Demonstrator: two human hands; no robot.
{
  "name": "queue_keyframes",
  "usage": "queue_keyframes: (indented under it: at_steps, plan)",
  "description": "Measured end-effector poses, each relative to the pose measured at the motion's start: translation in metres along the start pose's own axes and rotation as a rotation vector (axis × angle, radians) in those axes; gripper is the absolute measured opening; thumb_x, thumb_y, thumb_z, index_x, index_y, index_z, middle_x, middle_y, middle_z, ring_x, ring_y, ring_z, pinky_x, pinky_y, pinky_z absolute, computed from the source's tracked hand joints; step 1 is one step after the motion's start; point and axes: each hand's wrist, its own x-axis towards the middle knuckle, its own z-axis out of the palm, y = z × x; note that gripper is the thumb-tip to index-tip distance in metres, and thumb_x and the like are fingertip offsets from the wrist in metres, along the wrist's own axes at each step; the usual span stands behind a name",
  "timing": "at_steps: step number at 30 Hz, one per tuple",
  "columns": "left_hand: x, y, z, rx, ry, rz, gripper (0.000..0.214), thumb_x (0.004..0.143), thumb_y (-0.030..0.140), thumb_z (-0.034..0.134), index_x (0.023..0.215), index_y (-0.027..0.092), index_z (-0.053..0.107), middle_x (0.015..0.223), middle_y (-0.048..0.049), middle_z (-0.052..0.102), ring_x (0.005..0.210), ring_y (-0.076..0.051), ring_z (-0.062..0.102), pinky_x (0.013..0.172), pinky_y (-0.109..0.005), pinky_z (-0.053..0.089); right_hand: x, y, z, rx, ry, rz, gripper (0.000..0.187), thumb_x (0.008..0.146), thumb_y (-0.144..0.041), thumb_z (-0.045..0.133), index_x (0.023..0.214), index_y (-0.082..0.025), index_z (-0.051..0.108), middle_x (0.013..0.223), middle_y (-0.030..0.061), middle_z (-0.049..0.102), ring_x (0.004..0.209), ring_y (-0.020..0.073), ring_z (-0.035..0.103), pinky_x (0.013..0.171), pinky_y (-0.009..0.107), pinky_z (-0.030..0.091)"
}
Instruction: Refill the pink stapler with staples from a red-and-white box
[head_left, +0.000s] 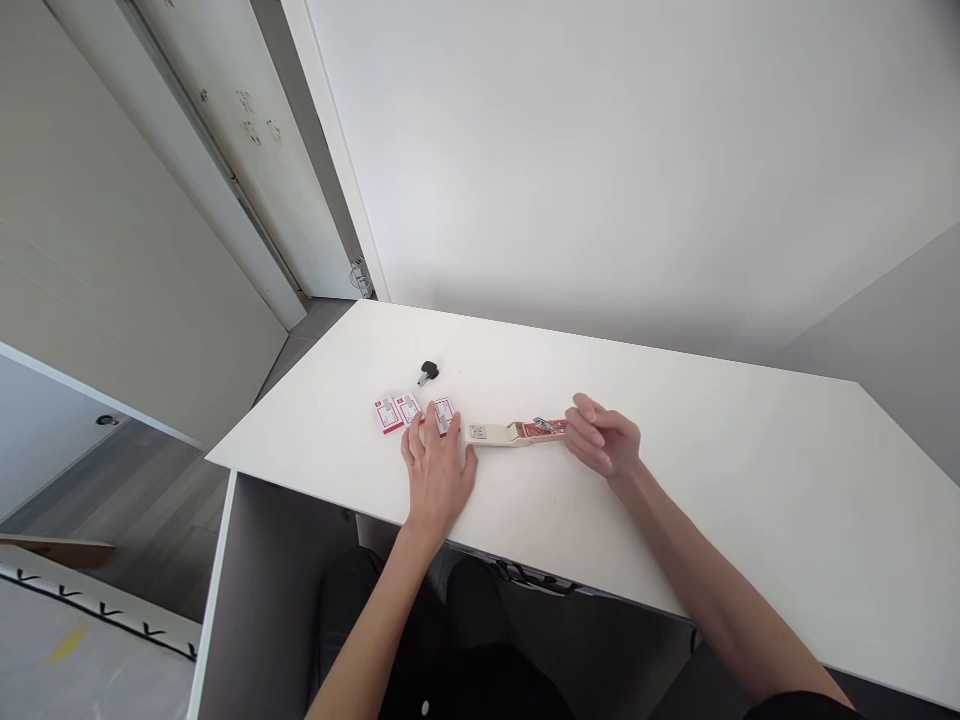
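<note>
No word or number could be read. Red-and-white printed labels were seen on the three small boxes (pixel 407 411), but the print was too small to be made out. A white sticker (pixel 478 433) with dark marks was noted on the beige tool (pixel 504 436), illegible. Faint marks were seen on the door (pixel 255 115), and a row of black V-shaped signs on the floor strip (pixel 97 608).

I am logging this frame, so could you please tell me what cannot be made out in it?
Head view only:
- Print on the three boxes: too small to read.
- The rightmost box: partly under the left hand.
- The black item: too small to identify.
- The tool: whether the right hand touches its red end is unclear.
- The table: right end cut off by the frame edge.
</note>
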Motion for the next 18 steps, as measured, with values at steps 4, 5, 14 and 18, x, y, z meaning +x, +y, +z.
queue_keyframes:
  at_steps: [4,5,14,18]
  plan:
    - [-0.001,-0.003,-0.001,-0.092,-0.006,0.021,0.032,0.098,0.025,0.057,0.128,0.021,0.066,0.152,-0.0186,0.056,0.142,-0.041,0.049,0.118,-0.065,0.033,0.002,0.023,0.004,0.213,-0.544,0.184,0.04,0.081,-0.054,0.072,0.077,-0.025,0.044,0.053,-0.0088,0.048,0.029,0.0101,0.044,0.027,0.021,0.032]
    - [-0.002,-0.003,-0.002,-0.109,-0.009,0.029,0.025,0.099,0.024,0.055,0.121,0.021,0.067,0.147,-0.0178,0.06,0.136,-0.039,0.055,0.116,-0.062,0.038,0.002,0.026,0.005,0.244,-0.655,0.225,0.039,0.083,-0.054,0.073,0.081,-0.024,0.048,0.056,-0.0071,0.053,0.032,0.0118,0.051,0.029,0.021,0.038]
    - [-0.001,-0.007,-0.019,-0.487,0.128,-0.307,0.026,0.102,0.037,0.058,0.122,0.022,0.057,0.141,-0.0158,0.056,0.128,-0.029,0.063,0.103,-0.048,0.056,0.001,0.027,0.012,0.207,-0.908,0.332,0.033,0.091,-0.045,0.076,0.107,-0.018,0.065,0.071,0.002,0.07,0.053,0.0159,0.068,0.046,0.026,0.057]
    - [-0.005,-0.014,-0.041,-0.913,0.116,-0.455,0.041,0.102,0.048,0.058,0.134,0.023,0.052,0.146,-0.015,0.056,0.128,-0.025,0.064,0.106,-0.043,0.057,0.001,0.024,0.014,0.183,-0.903,0.343,0.038,0.089,-0.044,0.078,0.114,-0.018,0.066,0.074,0.0021,0.07,0.056,0.0156,0.068,0.048,0.027,0.059]
